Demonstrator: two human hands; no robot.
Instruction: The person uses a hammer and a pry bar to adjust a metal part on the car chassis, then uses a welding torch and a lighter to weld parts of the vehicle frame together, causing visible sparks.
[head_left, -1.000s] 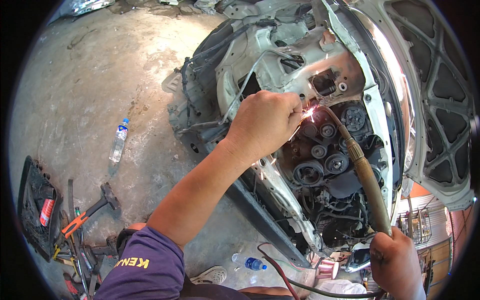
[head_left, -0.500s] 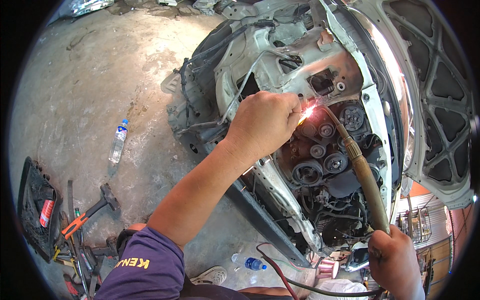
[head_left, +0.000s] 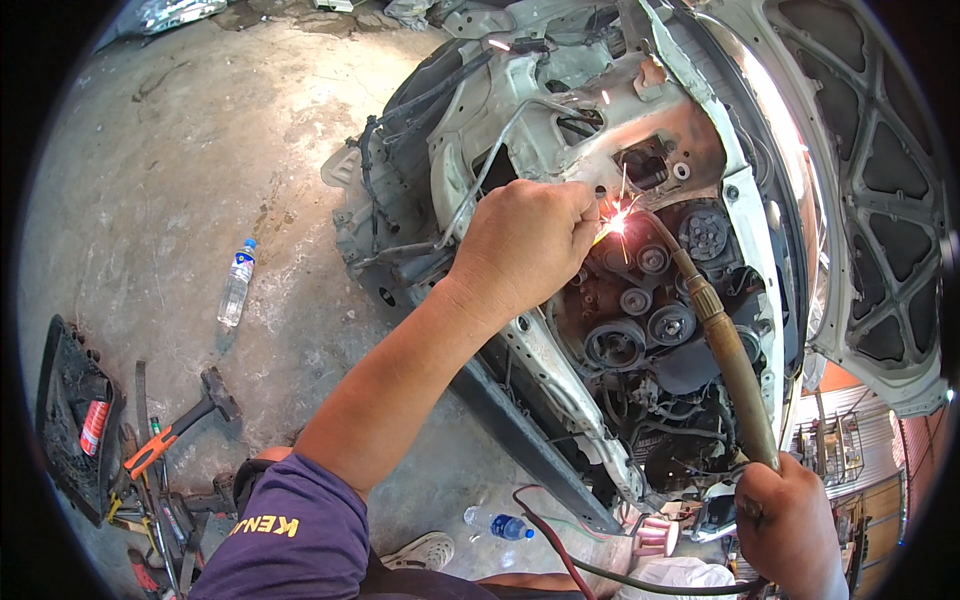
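Observation:
My right hand (head_left: 790,520) grips the lower end of a brass-coloured gas torch (head_left: 738,370). Its bent, narrow tip points up and left at a bright spot throwing sparks on the bare body panel (head_left: 690,135) of a stripped car front. My left hand (head_left: 525,245) is closed in a pinch just left of the glow. A short, thin, yellow-lit rod (head_left: 602,235) shows between its fingertips and the glow; the rest is hidden by the hand. Below the sparks are the engine pulleys (head_left: 635,300).
The raised hood (head_left: 880,190) stands at right. A dark crossbar (head_left: 530,440) runs under my left forearm. Hoses (head_left: 660,580) trail below the torch. On the concrete floor lie water bottles (head_left: 236,290), a hammer (head_left: 180,425), other tools and a black tray (head_left: 65,440) with a red can.
The sparks now spread wider, with stray streaks above over the panel. My two hands and the torch stay almost in place.

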